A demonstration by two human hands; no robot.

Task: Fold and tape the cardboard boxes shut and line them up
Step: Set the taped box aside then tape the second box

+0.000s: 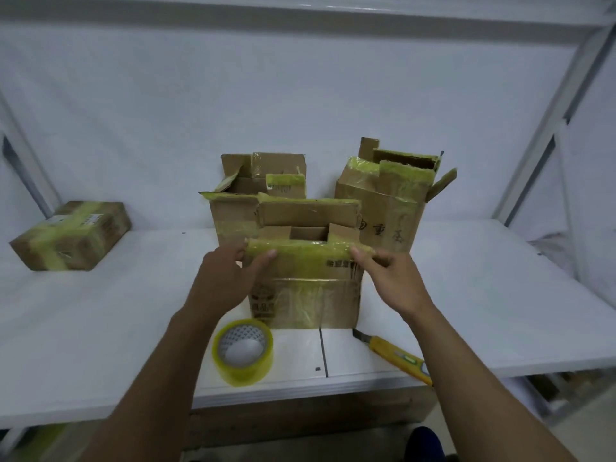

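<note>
**Near flap held at both ends, ready to fold in**

The front box (310, 303) stands open on the tabletop (133, 311), close to its near edge and just ahead of two more open boxes; the left hand (233, 271) grips the left end of the near flap (310, 256) and the right hand (390, 278) pinches its right end, fingers curled at the flap's top edge; the far flap stands upright and the short side flaps look partly turned in.

To do this step well, I judge that the side flaps should go fully down first; then the near flap should be pushed inward evenly from both ends so it hinges on its crease rather than buckling; the far flap should follow to meet it in a straight seam.

The cardboard is brown, worn and soft at the corners; old yellowish tape covers the flap and front wall in glossy, wrinkled layers, which will likely make the flap stiff and springy; dark print shows on the front wall.

The roll of tape (243, 351) lies flat near the left forearm, translucent yellow; a yellow utility knife (390, 350) lies to the right; one sealed box (71, 235) sits far left.
</note>
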